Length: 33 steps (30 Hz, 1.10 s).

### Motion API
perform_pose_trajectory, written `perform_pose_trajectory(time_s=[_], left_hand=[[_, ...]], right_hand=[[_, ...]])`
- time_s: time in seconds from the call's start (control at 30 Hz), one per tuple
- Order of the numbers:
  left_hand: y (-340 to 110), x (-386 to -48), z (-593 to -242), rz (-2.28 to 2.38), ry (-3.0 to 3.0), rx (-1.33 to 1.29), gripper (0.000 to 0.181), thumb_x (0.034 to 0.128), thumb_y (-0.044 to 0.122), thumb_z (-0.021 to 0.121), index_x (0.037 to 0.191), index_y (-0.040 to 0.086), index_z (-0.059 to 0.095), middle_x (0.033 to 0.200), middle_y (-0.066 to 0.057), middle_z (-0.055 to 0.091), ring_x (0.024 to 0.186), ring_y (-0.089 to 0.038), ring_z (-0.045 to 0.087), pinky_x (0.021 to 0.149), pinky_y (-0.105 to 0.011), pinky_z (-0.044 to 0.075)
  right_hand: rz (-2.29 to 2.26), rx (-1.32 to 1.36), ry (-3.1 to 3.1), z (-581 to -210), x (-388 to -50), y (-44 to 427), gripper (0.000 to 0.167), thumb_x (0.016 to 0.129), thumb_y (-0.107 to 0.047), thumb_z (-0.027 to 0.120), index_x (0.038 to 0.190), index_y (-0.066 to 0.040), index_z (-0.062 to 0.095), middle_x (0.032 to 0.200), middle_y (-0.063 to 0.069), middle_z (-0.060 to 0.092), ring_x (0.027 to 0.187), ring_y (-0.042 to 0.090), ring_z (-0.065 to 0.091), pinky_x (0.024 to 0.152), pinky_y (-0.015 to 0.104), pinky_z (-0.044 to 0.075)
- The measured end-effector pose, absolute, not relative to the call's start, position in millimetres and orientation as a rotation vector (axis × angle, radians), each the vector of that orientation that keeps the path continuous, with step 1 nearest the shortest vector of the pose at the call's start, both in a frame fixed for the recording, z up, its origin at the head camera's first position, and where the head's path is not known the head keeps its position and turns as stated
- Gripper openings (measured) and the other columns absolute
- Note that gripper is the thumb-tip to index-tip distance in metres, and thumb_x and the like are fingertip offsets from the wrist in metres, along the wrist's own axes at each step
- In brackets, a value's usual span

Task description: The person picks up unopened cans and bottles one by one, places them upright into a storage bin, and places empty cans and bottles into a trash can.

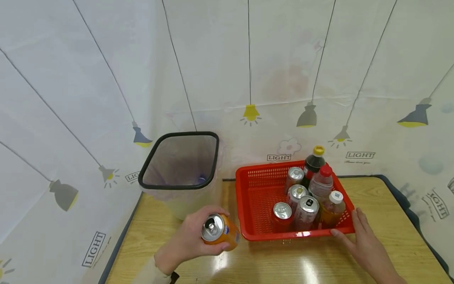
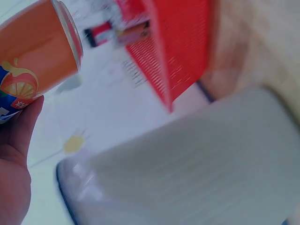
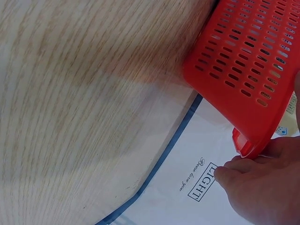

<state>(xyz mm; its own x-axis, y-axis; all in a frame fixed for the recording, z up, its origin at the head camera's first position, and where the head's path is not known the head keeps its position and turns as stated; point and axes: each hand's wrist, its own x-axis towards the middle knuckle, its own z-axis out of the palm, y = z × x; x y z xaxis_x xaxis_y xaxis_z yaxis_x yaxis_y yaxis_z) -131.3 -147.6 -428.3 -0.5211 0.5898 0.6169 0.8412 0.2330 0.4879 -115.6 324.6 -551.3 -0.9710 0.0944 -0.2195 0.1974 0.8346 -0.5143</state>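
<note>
My left hand (image 1: 193, 236) holds an orange soda can (image 1: 230, 233) above the table, between the bin and the basket. The can leans, its silver top showing an opened mouth. In the left wrist view, an orange-slice print marks the can (image 2: 42, 51). My right hand (image 1: 370, 248) grips the front right corner of a red plastic basket (image 1: 253, 234), thumb at the front rim and fingers along the side. Inside the basket stand several drink cans (image 1: 282, 211) and 3 bottles, capped yellow, red and white (image 1: 335, 197). The right wrist view shows the hand at the basket's rim (image 3: 262, 187).
A pale waste bin (image 1: 191, 197) with a black rim and a clear liner stands left of the basket; something blue lies inside. Both stand on a wooden table (image 1: 276, 264). Behind hangs a white cloth (image 1: 220, 59) printed with lamps.
</note>
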Motion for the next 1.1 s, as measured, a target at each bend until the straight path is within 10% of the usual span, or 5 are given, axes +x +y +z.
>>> perform_pose_trajectory(time_s=[0.5, 0.77, 1.1], left_hand=[[-173, -160, -350, -1.122, -1.854, -1.112, 0.068, 0.0917, 0.040, 0.079, 0.121, -0.016, 0.054, 0.116, -0.022, 0.070, 0.109, -0.020, 0.068, 0.094, -0.021, 0.053], [-187, -189, -333, -1.067, -2.027, -0.760, 0.065, 0.0895, 0.040, 0.081, 0.130, -0.003, 0.055, 0.122, -0.011, 0.071, 0.102, -0.019, 0.068, 0.087, -0.018, 0.054], [-190, -231, -353, -1.030, -2.429, -0.320, 0.065, 0.0862, 0.029, 0.085, 0.133, -0.002, 0.051, 0.124, -0.018, 0.057, 0.110, -0.033, 0.059, 0.093, -0.050, 0.053]], right_hand=[[-0.818, 0.219, 2.829, -553, -119, 326, 0.125, 0.092, -0.076, 0.054, 0.157, 0.013, -0.005, 0.158, 0.045, -0.007, 0.140, 0.068, 0.011, 0.098, 0.079, 0.030], [-0.826, 0.206, 2.834, -553, -119, 327, 0.125, 0.092, -0.076, 0.054, 0.156, 0.015, -0.002, 0.158, 0.045, -0.006, 0.140, 0.069, 0.012, 0.098, 0.080, 0.029], [-0.826, 0.218, 2.821, -554, -118, 326, 0.124, 0.093, -0.074, 0.055, 0.156, 0.015, -0.003, 0.158, 0.045, -0.007, 0.139, 0.069, 0.011, 0.097, 0.080, 0.030]])
